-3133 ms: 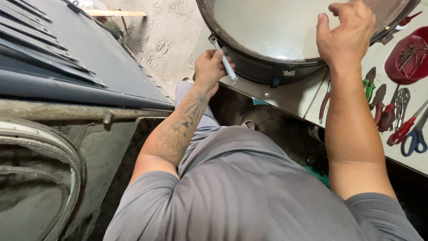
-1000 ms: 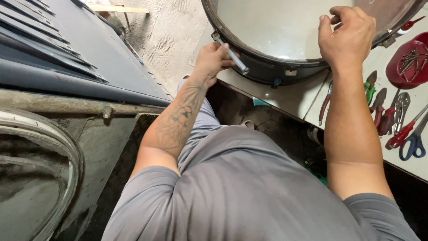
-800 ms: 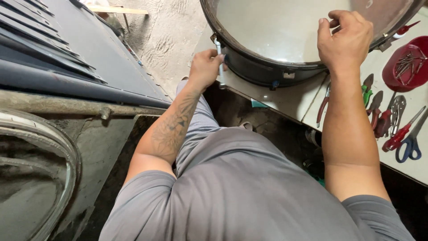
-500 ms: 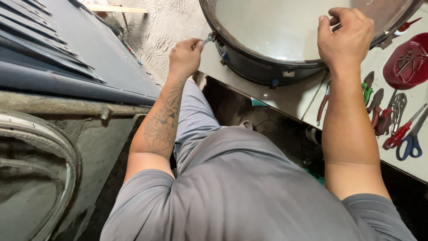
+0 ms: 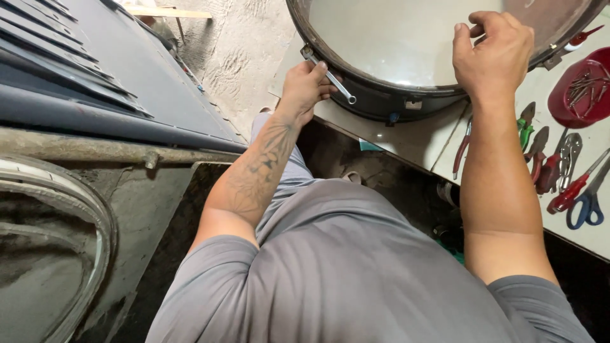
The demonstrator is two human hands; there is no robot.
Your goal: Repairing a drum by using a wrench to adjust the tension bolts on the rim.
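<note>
The left hand (image 5: pixel 304 86) sits at upper centre of the frame, its grip closed around a slim silver wrench (image 5: pixel 330 77). The wrench's long axis runs on a diagonal, from upper left down to lower right. Its upper-left head meets a small metal fitting on the dark rim of the drum (image 5: pixel 375 95), and its lower-right ring end pokes free past the fingers, lying against the drum's side wall. So the fitting lies up and to the left of the grip, touching the tool's far end, and the handle runs back through the palm toward the lower right.

The drum is a large round shell with a pale skin stretched across it. It fills the upper middle and upper right of the frame and rests on the pale counter (image 5: pixel 406 136). The right hand (image 5: pixel 492 51) is at upper right, its grip closed over the near edge of the rim, fingers curled on top and thumb toward the skin; it is well apart from the wrench, with a broad arc of rim between the two hands. The left hand is the nearer one to the fitting by far.

On the counter at far right lie pliers (image 5: pixel 539 159), blue-handled scissors (image 5: pixel 588 203) and a red bowl (image 5: pixel 581 89) of small metal parts, all well apart from both hands.
</note>
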